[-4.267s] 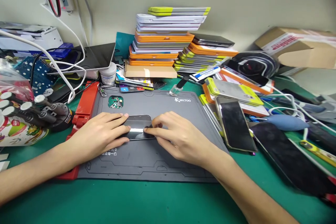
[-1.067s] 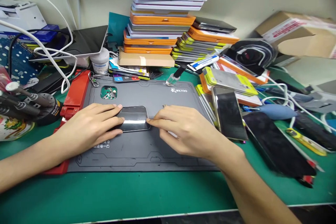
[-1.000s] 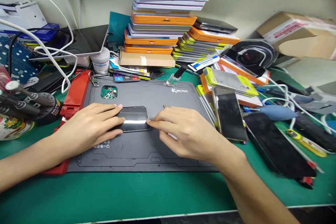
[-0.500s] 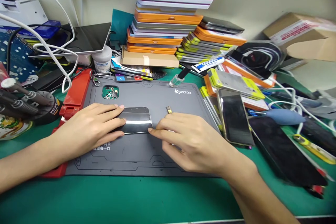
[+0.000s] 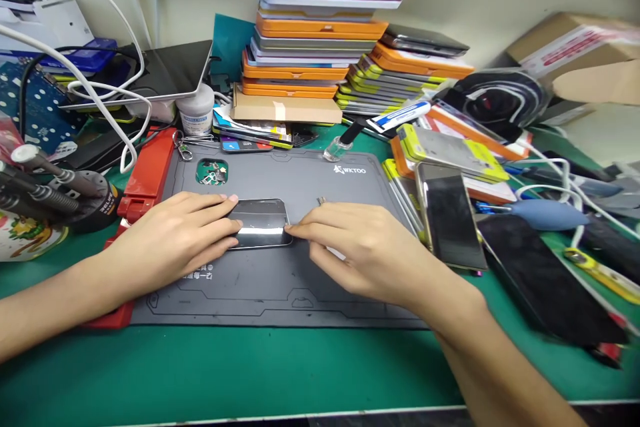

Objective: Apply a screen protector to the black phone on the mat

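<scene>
A dark-screened smartphone [image 5: 263, 217] lies face up on the grey work mat [image 5: 260, 163], a bright light streak across its glass. My left hand [image 5: 177, 230] is laid over the phone's left end, fingers and thumb holding it against the mat. At the phone's right edge, near the lower corner, my right hand [image 5: 363, 240] is closed in a pinch with its fingertips touching the rim. What sits between those fingertips, if anything, is hidden. Just behind the right knuckles, a small metal-tipped item [image 5: 321, 200] shows, mostly covered by the hand.
A red clamp-like holder [image 5: 145, 177] borders the mat on the left. Screws and small parts lie in a green recess [image 5: 212, 172]. A small glass bottle [image 5: 339, 147] stands at the back. Another phone [image 5: 453, 220] rests right, and stacked boxes [image 5: 320, 30] rise behind.
My right hand has moved up along the phone's right edge and now covers more of the small metal-tipped item. My left hand stays on the phone; the view has shifted slightly.
</scene>
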`<state>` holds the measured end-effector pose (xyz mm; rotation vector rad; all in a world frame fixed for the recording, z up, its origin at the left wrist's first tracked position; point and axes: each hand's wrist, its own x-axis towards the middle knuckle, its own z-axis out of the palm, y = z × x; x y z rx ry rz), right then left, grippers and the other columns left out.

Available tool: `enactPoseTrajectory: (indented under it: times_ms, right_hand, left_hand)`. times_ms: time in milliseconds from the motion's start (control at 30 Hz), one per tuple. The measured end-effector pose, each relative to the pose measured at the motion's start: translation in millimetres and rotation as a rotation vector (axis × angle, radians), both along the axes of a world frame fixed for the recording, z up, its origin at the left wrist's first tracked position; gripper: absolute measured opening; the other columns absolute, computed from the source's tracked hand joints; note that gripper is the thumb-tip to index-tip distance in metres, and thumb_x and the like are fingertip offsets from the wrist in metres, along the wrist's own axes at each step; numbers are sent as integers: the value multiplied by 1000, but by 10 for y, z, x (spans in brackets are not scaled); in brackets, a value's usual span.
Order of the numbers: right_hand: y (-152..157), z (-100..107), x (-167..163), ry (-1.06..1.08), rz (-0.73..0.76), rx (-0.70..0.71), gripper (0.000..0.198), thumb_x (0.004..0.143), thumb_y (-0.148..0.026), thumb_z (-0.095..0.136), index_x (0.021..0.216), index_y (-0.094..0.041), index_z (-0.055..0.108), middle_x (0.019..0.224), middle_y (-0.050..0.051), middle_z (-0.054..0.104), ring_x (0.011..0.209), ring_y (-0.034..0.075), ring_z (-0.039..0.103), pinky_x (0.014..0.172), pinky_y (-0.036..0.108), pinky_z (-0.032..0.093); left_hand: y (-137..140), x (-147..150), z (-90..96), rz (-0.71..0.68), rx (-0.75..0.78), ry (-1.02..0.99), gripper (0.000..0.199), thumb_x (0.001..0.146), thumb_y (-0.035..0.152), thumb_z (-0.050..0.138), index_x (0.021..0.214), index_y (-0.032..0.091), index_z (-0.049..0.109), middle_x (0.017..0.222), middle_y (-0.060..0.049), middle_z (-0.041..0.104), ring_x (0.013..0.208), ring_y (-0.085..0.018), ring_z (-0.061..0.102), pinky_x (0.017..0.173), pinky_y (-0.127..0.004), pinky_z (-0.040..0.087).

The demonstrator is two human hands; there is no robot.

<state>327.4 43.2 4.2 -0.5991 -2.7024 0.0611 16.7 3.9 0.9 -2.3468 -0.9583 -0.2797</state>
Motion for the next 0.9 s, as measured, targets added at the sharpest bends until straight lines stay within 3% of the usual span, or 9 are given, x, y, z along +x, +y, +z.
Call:
enactPoseTrajectory:
  times_ms: [300,467,633,767,900]
  right_hand:
    - [-117,41,-42,-9,24,-8,29,99,-6,53,100,-7,82,86,7,70,74,22,67,69,42,50]
    - [-159,70,-66,-23,32,-17,30,100,-6,52,99,-7,82,83,7,68,72,21,62,65,41,46]
    - [-74,87,-1,-9,50,-49,28,101,-7,52,99,-11,79,87,6,71,76,19,65,70,38,47]
    - [76,67,72,106,-65,49,22,102,-6,53,103,-12,75,90,3,73,78,16,68,69,34,48]
    - [136,-36,27,132,-170,147,24,106,-7,52,117,-11,73,103,2,79,85,15,73,74,32,52]
  left_hand:
    - [-5,-12,-4,9,-13,0,30,87,50,68,116,47,71,139,22,68,121,2,75,93,-15,78]
    - [-5,-2,20,48,-68,2,35,90,31,58,120,46,68,141,25,65,122,3,75,95,-16,78]
    - [-15,8,21,288,-274,-62,45,94,37,50,138,46,55,139,24,67,124,4,72,104,-19,78]
    - [-7,12,51,559,-572,-172,53,94,53,26,146,57,40,144,17,64,133,-4,66,123,-39,71]
    - [27,39,87,700,-744,-264,62,89,61,11,148,62,32,155,13,55,145,-11,54,133,-54,56]
